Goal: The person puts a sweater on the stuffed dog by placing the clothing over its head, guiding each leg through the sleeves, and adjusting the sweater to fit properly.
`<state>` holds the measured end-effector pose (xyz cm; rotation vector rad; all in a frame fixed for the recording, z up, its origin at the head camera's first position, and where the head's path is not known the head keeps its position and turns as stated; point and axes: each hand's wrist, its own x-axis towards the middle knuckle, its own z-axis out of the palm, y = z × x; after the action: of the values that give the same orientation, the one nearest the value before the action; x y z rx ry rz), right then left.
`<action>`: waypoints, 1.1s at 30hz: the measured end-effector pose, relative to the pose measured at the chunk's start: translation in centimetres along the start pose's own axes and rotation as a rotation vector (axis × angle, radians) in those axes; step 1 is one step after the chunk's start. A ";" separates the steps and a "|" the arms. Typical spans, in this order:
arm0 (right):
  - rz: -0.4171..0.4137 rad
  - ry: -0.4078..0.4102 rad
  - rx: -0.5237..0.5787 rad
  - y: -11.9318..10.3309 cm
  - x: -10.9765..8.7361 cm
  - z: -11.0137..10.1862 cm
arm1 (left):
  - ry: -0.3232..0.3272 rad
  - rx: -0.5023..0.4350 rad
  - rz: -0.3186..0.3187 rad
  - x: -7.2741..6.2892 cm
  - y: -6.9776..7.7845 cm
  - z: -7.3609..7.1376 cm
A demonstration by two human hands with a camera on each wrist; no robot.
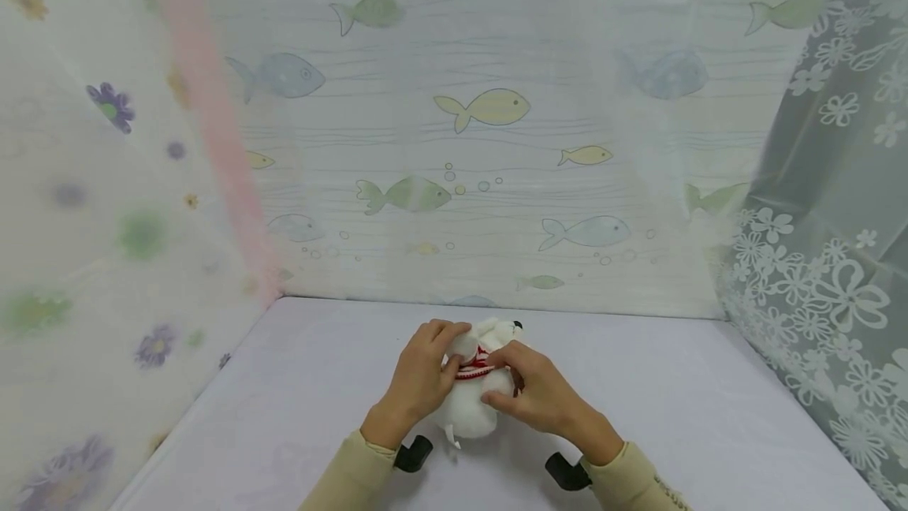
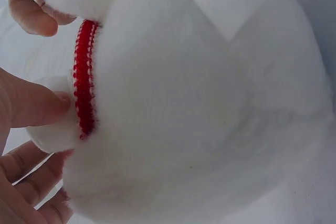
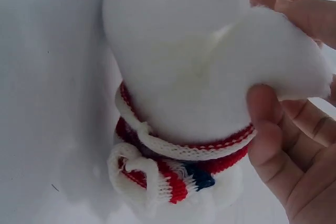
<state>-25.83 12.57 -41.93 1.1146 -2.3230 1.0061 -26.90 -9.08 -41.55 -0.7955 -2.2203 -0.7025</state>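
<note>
Both your sleeved forearms (image 1: 347, 473) slant inward toward the plush toy (image 1: 468, 410), with the wrists (image 1: 601, 434) bare past the cuffs. Your left hand (image 1: 424, 369) is at the toy's left side, knuckles raised, its thumb and bent fingers pinching the toy there. Your right hand (image 1: 541, 391) mirrors it at the toy's right side, fingers bent, thumb apart from the index finger, gripping the toy between them.

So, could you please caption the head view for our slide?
Left fingers and right fingers hold a white plush toy wearing striped knitwear.
</note>
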 end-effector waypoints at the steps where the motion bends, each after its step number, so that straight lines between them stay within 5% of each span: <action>1: 0.001 0.000 -0.001 0.0 0.0 0.0 | -0.007 -0.007 -0.007 0.0 0.0 0.0; 14: -0.182 0.208 -0.014 0.6 0.4 -0.5 | -0.086 -0.091 -0.108 -0.3 -0.1 -0.1; 18: -0.128 0.237 -0.024 0.9 0.4 -0.3 | -0.089 -0.034 -0.078 -0.4 -0.1 0.2; 24: 0.006 0.146 -0.008 0.8 0.0 0.0 | -0.086 -0.053 -0.054 -0.4 -0.1 0.2; 33: -0.032 0.218 -0.053 1.0 0.3 -0.3 | -0.113 -0.132 -0.134 -0.4 0.1 0.4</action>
<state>-26.81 13.09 -42.00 0.9667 -2.1400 0.9947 -26.73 -8.83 -42.08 -0.7723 -2.3654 -0.8972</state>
